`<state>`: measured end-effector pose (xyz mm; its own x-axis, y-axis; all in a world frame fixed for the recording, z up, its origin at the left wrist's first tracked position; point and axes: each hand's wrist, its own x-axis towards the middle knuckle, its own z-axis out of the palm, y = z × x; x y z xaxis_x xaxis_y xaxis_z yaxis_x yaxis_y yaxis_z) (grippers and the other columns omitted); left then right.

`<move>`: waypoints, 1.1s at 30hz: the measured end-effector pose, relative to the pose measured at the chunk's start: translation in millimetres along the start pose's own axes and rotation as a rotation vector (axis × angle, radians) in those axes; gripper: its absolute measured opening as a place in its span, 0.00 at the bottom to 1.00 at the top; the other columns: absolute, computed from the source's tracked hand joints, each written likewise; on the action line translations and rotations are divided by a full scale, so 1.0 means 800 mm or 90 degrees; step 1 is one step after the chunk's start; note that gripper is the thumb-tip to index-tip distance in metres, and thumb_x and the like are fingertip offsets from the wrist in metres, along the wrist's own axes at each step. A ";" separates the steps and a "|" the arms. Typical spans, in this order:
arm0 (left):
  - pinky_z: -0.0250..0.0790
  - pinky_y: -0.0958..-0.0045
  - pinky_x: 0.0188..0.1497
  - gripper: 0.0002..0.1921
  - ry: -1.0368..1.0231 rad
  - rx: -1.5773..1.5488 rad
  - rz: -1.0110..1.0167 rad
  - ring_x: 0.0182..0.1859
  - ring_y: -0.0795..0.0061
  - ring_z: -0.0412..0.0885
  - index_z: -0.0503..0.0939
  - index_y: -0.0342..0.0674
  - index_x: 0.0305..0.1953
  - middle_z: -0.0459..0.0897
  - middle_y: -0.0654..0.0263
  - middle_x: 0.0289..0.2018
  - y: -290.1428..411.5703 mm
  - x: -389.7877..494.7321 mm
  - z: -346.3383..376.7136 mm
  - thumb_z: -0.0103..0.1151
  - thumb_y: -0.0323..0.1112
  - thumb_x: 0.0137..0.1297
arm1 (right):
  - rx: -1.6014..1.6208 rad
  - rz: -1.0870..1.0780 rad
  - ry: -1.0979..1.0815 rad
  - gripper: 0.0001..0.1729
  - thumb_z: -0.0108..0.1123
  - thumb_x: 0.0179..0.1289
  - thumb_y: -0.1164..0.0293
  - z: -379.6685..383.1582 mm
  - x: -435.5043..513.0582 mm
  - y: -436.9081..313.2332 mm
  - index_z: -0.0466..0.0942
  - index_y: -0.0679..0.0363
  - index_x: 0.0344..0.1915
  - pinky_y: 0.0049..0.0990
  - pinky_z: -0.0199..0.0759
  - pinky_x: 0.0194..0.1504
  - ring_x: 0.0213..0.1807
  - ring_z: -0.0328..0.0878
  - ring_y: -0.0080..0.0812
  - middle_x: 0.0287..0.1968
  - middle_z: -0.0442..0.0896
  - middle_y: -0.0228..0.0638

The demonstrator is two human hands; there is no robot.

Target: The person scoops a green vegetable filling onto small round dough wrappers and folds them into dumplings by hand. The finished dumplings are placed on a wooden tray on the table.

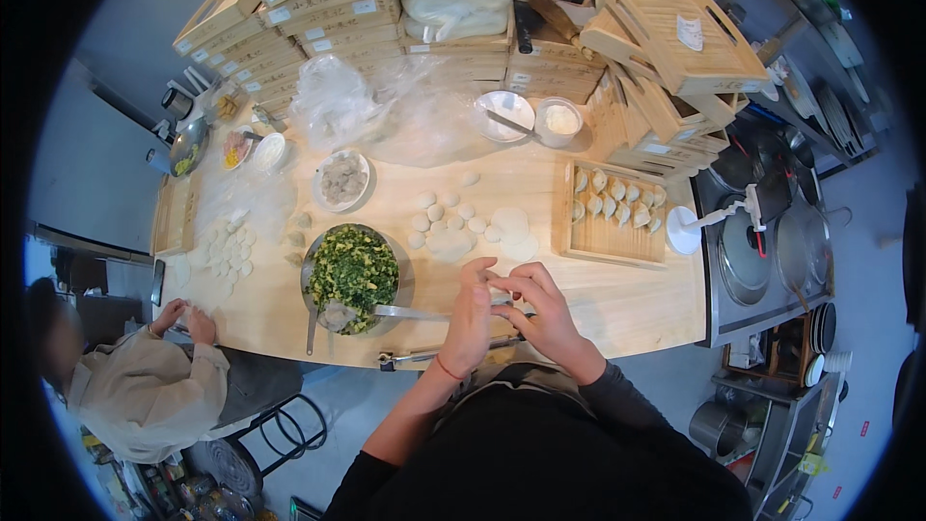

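Between my two hands, just above the table's near edge, is a pale dumpling (500, 297), mostly hidden by the fingers. My left hand (469, 315) cradles it from the left, while the fingertips of my right hand (541, 307) pinch at it. Flat dough wrappers (514, 226) and several small dough rounds (435, 213) lie beyond my hands. To the left stands a metal bowl of chopped green and yellow filling (352, 271), with shrimp (337, 315) at its near rim and a flat metal spatula (412, 313) reaching out. A wooden tray (615, 252) at right holds several folded dumplings (617, 190).
A plate of shrimp (343, 181) sits behind the filling. Stacked wooden trays (340, 7) line the back. At right are a white stand (682, 230) and a stove with lidded pots (745, 268). Another person (152, 391) works at left near more dough pieces (230, 250).
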<state>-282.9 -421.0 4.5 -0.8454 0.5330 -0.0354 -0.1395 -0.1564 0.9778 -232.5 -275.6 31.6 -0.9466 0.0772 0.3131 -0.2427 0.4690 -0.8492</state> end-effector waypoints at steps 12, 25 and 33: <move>0.70 0.72 0.48 0.31 0.066 0.119 0.072 0.48 0.70 0.77 0.65 0.33 0.65 0.77 0.54 0.52 -0.020 0.000 -0.022 0.28 0.57 0.84 | -0.115 0.045 0.201 0.07 0.67 0.58 0.87 -0.035 -0.001 0.080 0.82 0.64 0.31 0.30 0.72 0.38 0.37 0.79 0.37 0.34 0.79 0.39; 0.69 0.74 0.42 0.28 0.130 0.106 -0.110 0.45 0.75 0.74 0.70 0.34 0.60 0.77 0.58 0.54 -0.049 -0.050 -0.056 0.27 0.54 0.85 | -0.527 0.185 0.145 0.18 0.75 0.56 0.66 -0.029 0.036 0.273 0.77 0.58 0.42 0.44 0.72 0.52 0.51 0.76 0.48 0.46 0.78 0.41; 0.71 0.74 0.40 0.29 0.125 0.121 -0.094 0.45 0.75 0.76 0.73 0.34 0.58 0.79 0.61 0.51 -0.056 -0.056 -0.060 0.28 0.54 0.85 | -0.529 0.126 -0.051 0.15 0.74 0.53 0.66 0.071 0.055 0.285 0.79 0.57 0.37 0.41 0.73 0.51 0.48 0.77 0.45 0.39 0.77 0.39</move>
<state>-263.3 -477.6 -47.8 -0.9092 0.3648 -0.2005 -0.1846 0.0784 0.9797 -341.5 -215.1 -172.4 -0.9747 0.1787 0.1345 0.1339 0.9480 -0.2888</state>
